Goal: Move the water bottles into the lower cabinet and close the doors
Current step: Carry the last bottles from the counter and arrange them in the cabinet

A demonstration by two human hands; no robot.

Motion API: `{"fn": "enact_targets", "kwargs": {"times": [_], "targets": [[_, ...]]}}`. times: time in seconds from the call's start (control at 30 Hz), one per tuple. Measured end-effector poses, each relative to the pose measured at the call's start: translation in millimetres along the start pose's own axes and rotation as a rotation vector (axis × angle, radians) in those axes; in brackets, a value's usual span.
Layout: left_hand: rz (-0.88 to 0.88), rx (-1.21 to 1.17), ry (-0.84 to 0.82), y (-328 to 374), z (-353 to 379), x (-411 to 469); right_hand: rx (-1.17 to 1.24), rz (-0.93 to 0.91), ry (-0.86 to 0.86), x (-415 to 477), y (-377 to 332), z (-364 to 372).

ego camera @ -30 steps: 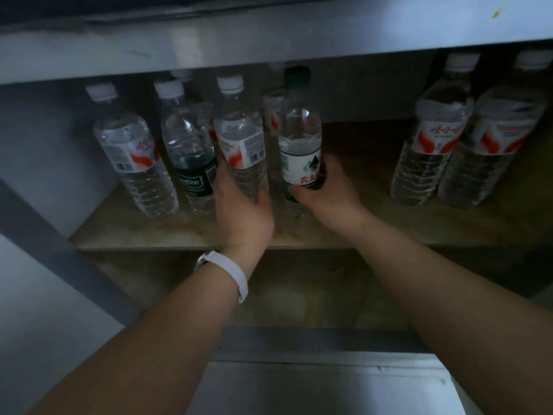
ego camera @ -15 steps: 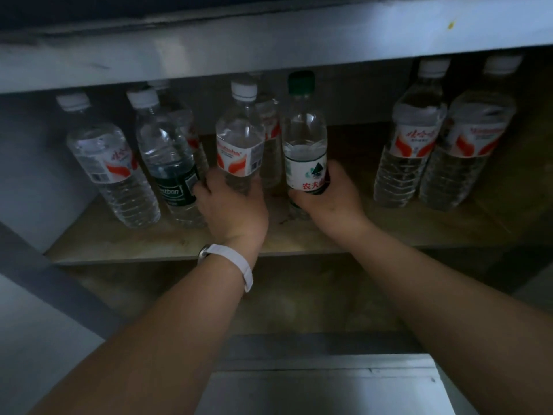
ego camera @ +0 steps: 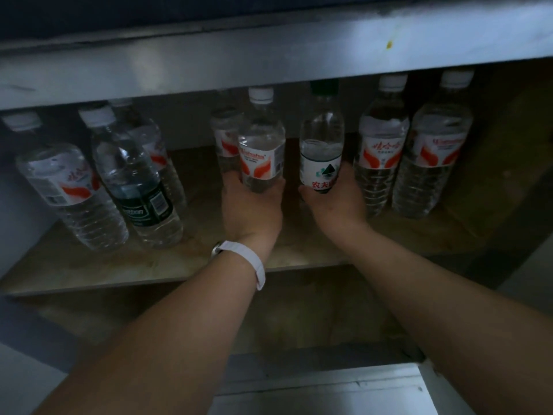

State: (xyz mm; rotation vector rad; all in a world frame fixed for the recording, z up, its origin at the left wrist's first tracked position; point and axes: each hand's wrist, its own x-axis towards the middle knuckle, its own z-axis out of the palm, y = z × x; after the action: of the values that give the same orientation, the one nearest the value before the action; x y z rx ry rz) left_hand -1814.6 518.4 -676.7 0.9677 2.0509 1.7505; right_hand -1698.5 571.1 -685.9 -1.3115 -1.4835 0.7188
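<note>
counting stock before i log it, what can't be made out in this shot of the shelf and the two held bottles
Head view:
- Bases of the red-label bottle and the green-cap bottle: covered by the left hand and right hand, so on the shelf or lifted is unclear.
- Back-row bottle: mostly hidden behind the red-label bottle.
- Green cap: dark, partly under the metal ledge.

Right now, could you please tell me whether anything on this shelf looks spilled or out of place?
Nothing stands out: no bottle on the shelf has toppled and no spill shows. The left hand grips a red-labelled bottle, the right hand a green-capped bottle.
</note>
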Motion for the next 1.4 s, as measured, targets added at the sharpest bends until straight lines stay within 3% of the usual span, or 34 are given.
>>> {"fn": "enact_targets", "kwargs": {"times": [0.2, 0.5, 0.73, 1.1, 1.3, 1.4], "targets": [[0.021, -0.056, 0.029, 3.0, 22.0, 0.8, -0.017, -0.011, 0.025, 6.1, 7.9, 3.5], [0.15, 0.28, -0.091, -8.1, 16.7, -0.9, 0.001, -0.003, 0.046, 5.7, 17.5, 12.6], [0.185, 0.23, -0.038, -15.3, 15.4, -3.9, -0.052, -0.033, 0.061, 2.7, 22.0, 14.7], [0.211, 0.045, -0.216, -30.6, -25.6, -6.2, 0.042, 0.037, -0.042, -19.7, 10.5, 0.4], [0.333, 0.076, 0.003, -47.8, -106.2, -7.1, -0.008, -0.068, 0.104, -66.3, -0.4, -4.9], [0.35, 0.078, 0.128, -57.0, -139.4, 5.5, -0.034, -0.131, 0.045, -87.6, -19.2, 10.1]]}}
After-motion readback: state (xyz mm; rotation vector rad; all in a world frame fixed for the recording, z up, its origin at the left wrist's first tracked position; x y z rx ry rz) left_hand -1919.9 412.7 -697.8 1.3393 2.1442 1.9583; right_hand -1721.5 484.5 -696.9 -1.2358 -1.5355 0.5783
